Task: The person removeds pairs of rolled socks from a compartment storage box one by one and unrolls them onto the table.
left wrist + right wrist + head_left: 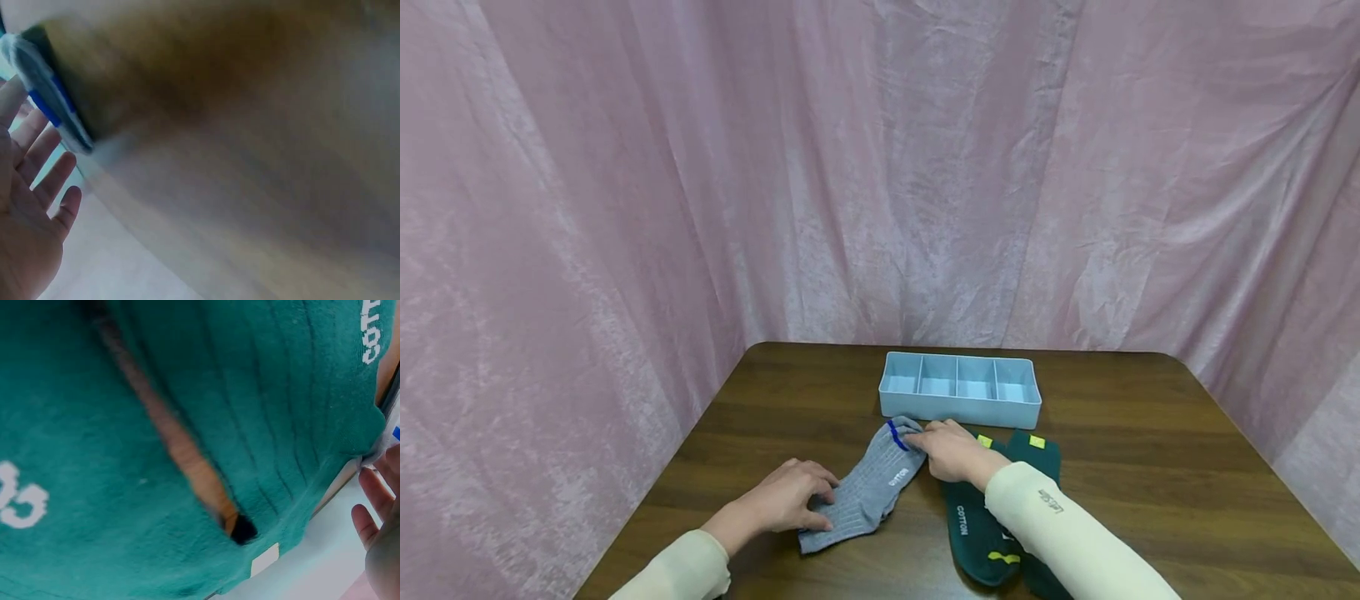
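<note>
In the head view, a grey ribbed sock point(868, 487) with a blue stripe and white lettering lies slantwise on the table. My left hand point(790, 497) is at its lower-left end, thumb and fingers apart over the edge. At the upper end, by the blue stripe, my right hand point(953, 452) touches the fabric with an outstretched finger. The left wrist view shows fairly straight, spread fingers point(53, 178) beside the grey sock point(47, 87). Dark green socks point(966, 542) lie under my right forearm, which hides part of them; their green fabric point(156, 456) fills much of the right wrist view.
A light blue box point(962, 408) with several compartments in a row stands behind the socks. The brown wooden table point(1150, 467) has rounded far corners. Pink curtains point(880, 167) hang behind and beside it.
</note>
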Motion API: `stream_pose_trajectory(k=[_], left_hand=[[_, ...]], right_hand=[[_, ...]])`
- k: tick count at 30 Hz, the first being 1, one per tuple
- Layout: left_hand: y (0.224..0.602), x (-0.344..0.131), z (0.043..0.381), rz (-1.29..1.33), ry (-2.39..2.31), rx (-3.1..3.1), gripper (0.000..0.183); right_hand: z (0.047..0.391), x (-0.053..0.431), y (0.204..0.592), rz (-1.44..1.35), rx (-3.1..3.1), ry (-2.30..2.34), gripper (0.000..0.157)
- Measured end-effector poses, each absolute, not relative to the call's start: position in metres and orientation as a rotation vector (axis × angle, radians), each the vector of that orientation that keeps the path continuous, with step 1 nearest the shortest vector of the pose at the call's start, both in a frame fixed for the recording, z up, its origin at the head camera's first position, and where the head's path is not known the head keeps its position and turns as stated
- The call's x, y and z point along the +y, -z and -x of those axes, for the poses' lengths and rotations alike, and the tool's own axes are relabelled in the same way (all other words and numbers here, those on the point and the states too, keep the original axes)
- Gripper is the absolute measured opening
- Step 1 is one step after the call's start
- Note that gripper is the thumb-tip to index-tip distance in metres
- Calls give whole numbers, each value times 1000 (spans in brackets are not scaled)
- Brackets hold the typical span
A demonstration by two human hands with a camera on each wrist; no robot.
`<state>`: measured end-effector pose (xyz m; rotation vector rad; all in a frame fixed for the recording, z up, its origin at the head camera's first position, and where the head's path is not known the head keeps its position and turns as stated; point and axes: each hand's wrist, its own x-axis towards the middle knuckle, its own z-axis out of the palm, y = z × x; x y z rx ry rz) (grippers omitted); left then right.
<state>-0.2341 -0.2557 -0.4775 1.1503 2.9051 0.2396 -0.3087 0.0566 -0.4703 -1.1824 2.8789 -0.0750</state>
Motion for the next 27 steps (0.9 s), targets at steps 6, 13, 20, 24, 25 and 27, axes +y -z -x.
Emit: stream_pose_trajectory(k=[6,13,20,24,25,27], left_hand=[[472,-270,242,-1075,-216,2903,30],[472,-275,237,-917,-240,2990,29],[472,-255,222,-777,-204,3130,38],[477,-253,220,-645,-158,3124,41],[479,-254,221,-625,-165,3129,42],[481,-258,225,-599,-190,3133,43]], right_hand=[[305,64,470,1240,2880,100,51],[302,65,473,1400,2940,158,37],[300,59,476,1413,2858,-21,37],[297,60,481,1302,2802,-4,44],[296,60,481,1287,2794,6,45],[294,60,481,1274,2785,17,47]])
